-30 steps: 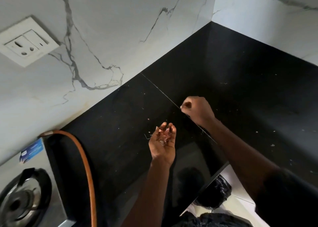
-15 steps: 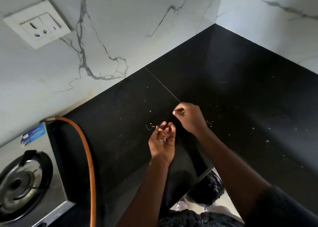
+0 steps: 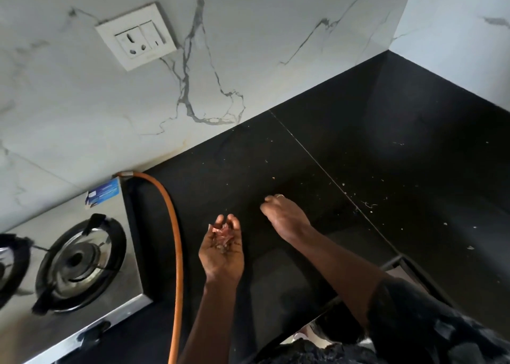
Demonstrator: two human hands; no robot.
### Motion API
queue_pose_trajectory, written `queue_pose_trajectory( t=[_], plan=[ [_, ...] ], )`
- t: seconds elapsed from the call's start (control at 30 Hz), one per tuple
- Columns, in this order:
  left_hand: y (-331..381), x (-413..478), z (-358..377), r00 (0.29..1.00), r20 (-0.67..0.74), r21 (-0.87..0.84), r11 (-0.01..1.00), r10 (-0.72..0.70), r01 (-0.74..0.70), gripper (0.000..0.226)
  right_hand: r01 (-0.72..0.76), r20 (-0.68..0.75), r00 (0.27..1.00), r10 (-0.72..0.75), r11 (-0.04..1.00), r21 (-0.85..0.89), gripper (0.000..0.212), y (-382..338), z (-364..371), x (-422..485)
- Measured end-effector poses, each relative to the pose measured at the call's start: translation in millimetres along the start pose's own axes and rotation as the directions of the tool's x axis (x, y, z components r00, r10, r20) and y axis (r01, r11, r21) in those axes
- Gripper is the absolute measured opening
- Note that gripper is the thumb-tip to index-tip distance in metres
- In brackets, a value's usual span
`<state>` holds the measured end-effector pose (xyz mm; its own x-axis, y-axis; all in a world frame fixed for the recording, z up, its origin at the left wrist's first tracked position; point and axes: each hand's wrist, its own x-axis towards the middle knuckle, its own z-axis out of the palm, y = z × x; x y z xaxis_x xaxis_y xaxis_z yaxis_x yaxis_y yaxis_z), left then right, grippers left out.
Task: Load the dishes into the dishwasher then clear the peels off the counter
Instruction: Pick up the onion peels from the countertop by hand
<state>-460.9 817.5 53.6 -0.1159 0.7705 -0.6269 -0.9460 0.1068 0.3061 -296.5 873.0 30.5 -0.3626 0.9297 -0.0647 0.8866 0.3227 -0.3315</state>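
Note:
A small heap of reddish onion peels [image 3: 224, 238] lies in my left hand [image 3: 220, 259], which is cupped palm up over the black counter [image 3: 345, 143]. Just to its right, my right hand [image 3: 287, 217] rests knuckles up on the counter, its curled fingertips pinching a tiny pale peel scrap [image 3: 267, 199]. More pale peel bits [image 3: 368, 205] and crumbs [image 3: 445, 223] are scattered over the counter to the right. No dishes or dishwasher are in view.
A steel gas stove [image 3: 82, 303] with a burner [image 3: 78, 259] stands at the left, and an orange gas hose [image 3: 176, 239] runs down beside my left arm. A wall socket [image 3: 136, 35] sits on the marble backsplash. The counter's front edge [image 3: 392, 264] is at the lower right.
My right hand has moved left along the counter, closer to my left hand. The left hand still holds the peels. My view has shifted left, showing more of the stove.

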Motion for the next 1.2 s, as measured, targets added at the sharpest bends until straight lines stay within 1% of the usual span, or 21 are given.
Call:
queue_pose_trajectory(
  t=[0.07, 0.1, 0.17, 0.23, 0.33, 0.4, 0.47, 0.53, 0.6, 0.67, 0.77, 0.83, 0.87, 0.9, 0.93, 0.97, 1.0, 1.03, 1.1, 1.17, 1.2],
  plan=[
    [-5.3, -0.8, -2.7, 1.0, -0.004, -0.009, 0.999, -0.03, 0.03, 0.03, 0.002, -0.048, 0.999, 0.0, 0.999, 0.047, 0.011, 9.1, -0.8, -20.7],
    [-8.7, -1.3, -4.2, 0.999, -0.003, -0.01, 0.999, -0.048, 0.048, 0.029, -0.039, -0.07, 0.997, 0.045, 0.996, 0.079, 0.01, 16.4, -1.3, -31.7],
    [-18.1, -3.9, -4.4, 0.996, 0.002, 0.023, 0.996, -0.085, 0.085, 0.029, -0.194, -0.105, 0.971, 0.215, 0.964, 0.181, 0.02, 33.6, -3.2, -55.5],
    [-29.4, -8.0, -6.6, 0.994, 0.014, 0.066, 0.992, -0.112, 0.111, 0.028, -0.325, -0.103, 0.922, 0.374, 0.89, 0.32, 0.025, 48.1, -12.3, -77.4],
    [-49.2, -20.5, -8.1, 0.984, 0.018, 0.119, 0.978, -0.175, 0.172, 0.027, -0.386, -0.086, 0.864, 0.497, 0.761, 0.522, 0.013, 51.4, -36.4, -106.9],
    [-63.9, -27.0, -4.1, 0.978, 0.022, 0.137, 0.97, -0.207, 0.202, 0.027, -0.305, -0.136, 0.869, 0.476, 0.731, 0.611, 0.015, 37.0, -56.9, -115.4],
    [-81.9, -33.9, 0.3, 0.971, 0.031, 0.159, 0.96, -0.236, 0.229, 0.027, -0.17, -0.231, 0.892, 0.389, 0.762, 0.625, 0.018, 16.2, -75.6, -121.0],
    [-100.6, -39.7, 2.6, 0.964, 0.047, 0.222, 0.944, -0.261, 0.245, 0.029, -0.049, -0.281, 0.92, 0.274, 0.791, 0.61, 0.02, -4.2, -84.9, -128.2],
    [-116.0, -46.3, 2.0, 0.96, 0.066, 0.299, 0.923, -0.274, 0.243, 0.034, -0.013, -0.268, 0.943, 0.195, 0.829, 0.559, 0.018, -19.0, -85.3, -138.0],
    [-127.6, -57.0, -0.6, 0.945, 0.113, 0.348, 0.903, -0.306, 0.251, 0.038, -0.044, -0.249, 0.953, 0.171, 0.895, 0.444, 0.016, -26.3, -81.5, -152.5],
    [-139.7, -75.6, -4.1, 0.928, 0.148, 0.334, 0.9, -0.343, 0.279, 0.032, -0.063, -0.35, 0.91, 0.221, 0.91, 0.41, 0.014, -24.3, -78.9, -181.5],
    [-149.4, -91.4, -10.0, 0.931, 0.144, 0.329, 0.904, -0.334, 0.273, 0.029, -0.066, -0.465, 0.829, 0.31, 0.881, 0.469, 0.011, -17.0, -77.8, -205.6],
    [-153.8, -102.8, -14.4, 0.932, 0.146, 0.337, 0.903, -0.331, 0.267, 0.028, -0.095, -0.484, 0.769, 0.417, 0.823, 0.56, 0.01, -12.9, -74.8, -217.9],
    [-158.1, -113.1, -20.9, 0.929, 0.143, 0.342, 0.898, -0.34, 0.276, 0.028, -0.143, -0.438, 0.7, 0.564, 0.712, 0.688, 0.01, -9.2, -68.1, -229.8],
    [-162.9, -124.8, -29.3, 0.925, 0.133, 0.339, 0.893, -0.356, 0.295, 0.028, -0.189, -0.348, 0.629, 0.695, 0.571, 0.799, 0.009, -6.5, -58.9, -243.6],
    [-166.6, -135.9, -37.3, 0.922, 0.119, 0.343, 0.887, -0.368, 0.31, 0.029, -0.217, -0.249, 0.579, 0.776, 0.441, 0.871, 0.009, -6.0, -48.4, -255.0],
    [-171.1, -145.1, -47.7, 0.921, 0.102, 0.355, 0.878, -0.377, 0.32, 0.029, -0.218, -0.146, 0.56, 0.816, 0.316, 0.923, 0.012, -6.2, -34.3, -265.9],
    [-175.5, -152.6, -57.3, 0.921, 0.081, 0.371, 0.869, -0.38, 0.326, 0.029, -0.183, -0.034, 0.561, 0.827, 0.164, 0.969, 0.017, -8.3, -23.2, -274.8],
    [-185.6, -163.7, -75.3, 0.928, 0.032, 0.419, 0.848, -0.372, 0.326, 0.028, -0.087, 0.194, 0.579, 0.792, -0.177, 0.98, 0.024, -13.9, 2.0, -286.8],
    [-194.2, -171.8, -87.9, 0.925, -0.005, 0.47, 0.815, -0.38, 0.338, 0.029, 0.032, 0.374, 0.604, 0.704, -0.49, 0.871, 0.03, -20.8, 26.6, -293.4],
    [-197.9, -173.1, -93.3, 0.917, -0.019, 0.487, 0.797, -0.399, 0.357, 0.03, 0.109, 0.423, 0.614, 0.666, -0.603, 0.791, 0.037, -20.7, 38.5, -295.3]
  ],
)
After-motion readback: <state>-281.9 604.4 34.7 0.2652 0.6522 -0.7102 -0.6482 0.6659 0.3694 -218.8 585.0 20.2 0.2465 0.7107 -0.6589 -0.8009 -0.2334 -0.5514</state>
